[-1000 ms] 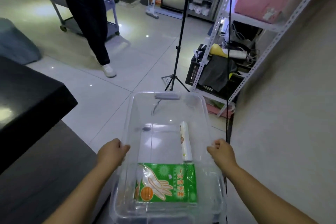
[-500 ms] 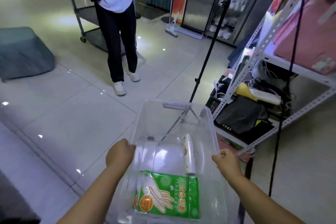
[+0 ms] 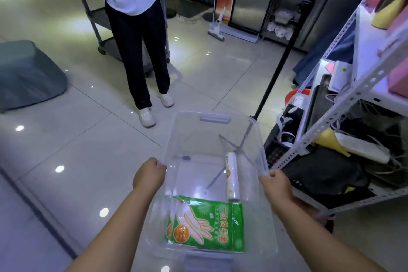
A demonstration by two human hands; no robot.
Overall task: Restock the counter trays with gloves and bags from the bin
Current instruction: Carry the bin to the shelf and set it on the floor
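I carry a clear plastic bin (image 3: 212, 130) in front of me above the tiled floor. My left hand (image 3: 149, 175) grips its left rim and my right hand (image 3: 277, 184) grips its right rim. Inside, near me, lies a green pack of disposable gloves (image 3: 207, 225). A white roll of bags (image 3: 231, 176) lies along the bin's right side, beyond the pack. The far half of the bin holds nothing.
A person in dark trousers and white shoes (image 3: 141, 51) stands ahead on the left, in front of a metal cart (image 3: 92, 13). A black tripod pole (image 3: 278, 55) rises just beyond the bin. White metal shelving (image 3: 344, 104) with clutter fills the right. A grey covered shape (image 3: 28, 77) sits far left.
The view has swung left and up: the dark counter at the left has left the frame, the standing person is now straight ahead, and the shelving sits further right. Both hands keep their hold.
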